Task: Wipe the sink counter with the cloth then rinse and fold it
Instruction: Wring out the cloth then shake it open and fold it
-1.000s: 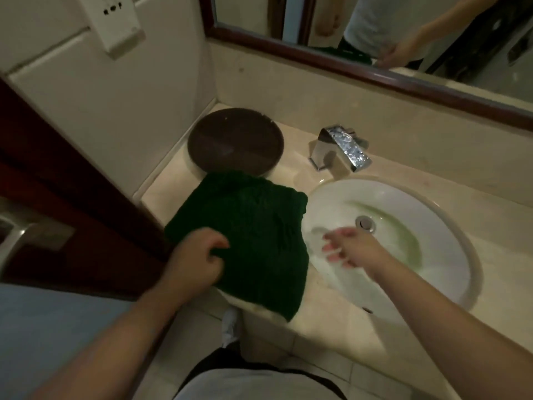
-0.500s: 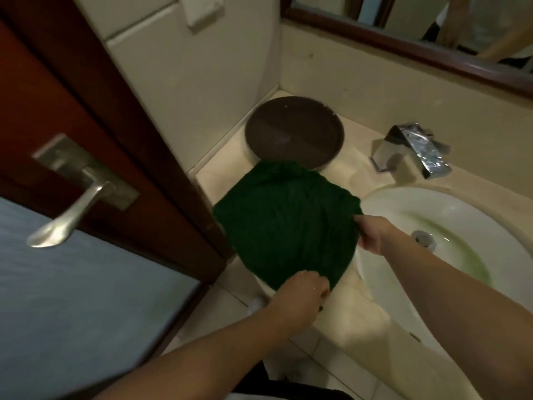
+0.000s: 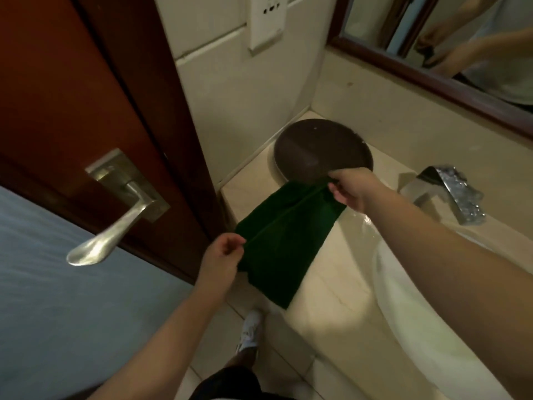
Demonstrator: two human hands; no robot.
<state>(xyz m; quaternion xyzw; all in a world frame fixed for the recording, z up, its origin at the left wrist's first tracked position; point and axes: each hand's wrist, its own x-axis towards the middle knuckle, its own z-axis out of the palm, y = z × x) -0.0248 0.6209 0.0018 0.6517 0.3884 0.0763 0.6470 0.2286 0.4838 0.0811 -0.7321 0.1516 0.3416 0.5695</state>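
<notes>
Since half a second ago our right hand [image 3: 353, 189] has gone from the dark green terry cloth's [image 3: 284, 241] sink-side edge up to its far corner, and our left hand [image 3: 222, 259] has slid from the near hem to the near left corner; the cloth, then spread broad, now lies as a narrower band with a ridge running along its length.

Our right arm reaches in from 4 o'clock, forearm nearly straight, wrist bent slightly down, fingers closed in a pinch on the cloth's corner at 12 o'clock, just over the near rim of the round dark brown tray [image 3: 323, 151]. Our left arm comes up from 7 o'clock, the hand curled, thumb and fingertips nipping the cloth's corner at 9 o'clock.

The cloth rests on the cream stone worktop [image 3: 337, 281], its near end hanging over the front edge. The white oval sink [image 3: 409, 307] lies at 4 o'clock of it, the chrome faucet [image 3: 452, 194] at 2 o'clock. A wooden door with a metal lever handle [image 3: 115, 220] stands at 9 o'clock.
</notes>
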